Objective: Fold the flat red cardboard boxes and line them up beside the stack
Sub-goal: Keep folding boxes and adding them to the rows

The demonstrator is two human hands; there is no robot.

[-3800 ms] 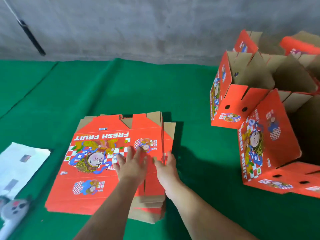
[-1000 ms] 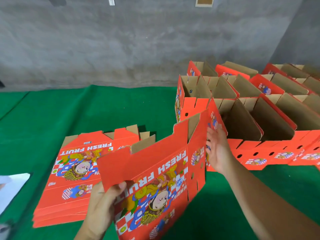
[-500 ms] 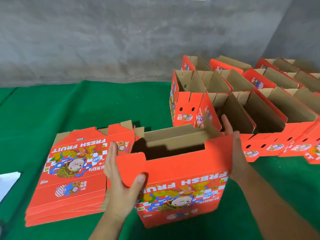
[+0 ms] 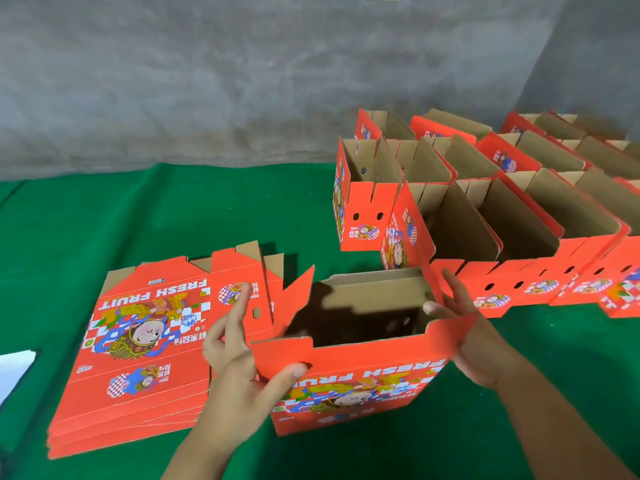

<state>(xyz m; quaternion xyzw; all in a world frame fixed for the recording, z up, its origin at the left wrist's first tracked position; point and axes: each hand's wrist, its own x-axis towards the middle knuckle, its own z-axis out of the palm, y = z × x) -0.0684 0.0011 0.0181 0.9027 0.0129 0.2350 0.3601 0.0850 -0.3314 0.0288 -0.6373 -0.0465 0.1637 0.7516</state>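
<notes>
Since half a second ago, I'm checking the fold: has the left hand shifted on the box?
Yes. The left hand has slid toward the stack, gripping the box at its left corner flap.

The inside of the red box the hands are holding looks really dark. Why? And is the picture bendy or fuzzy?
Head view: the walls of the opened red cardboard box shade its brown inside; the left hand and right hand look slightly soft; the grey concrete wall and green cloth meet in a line that bows, from the wide-angle lens.
</notes>
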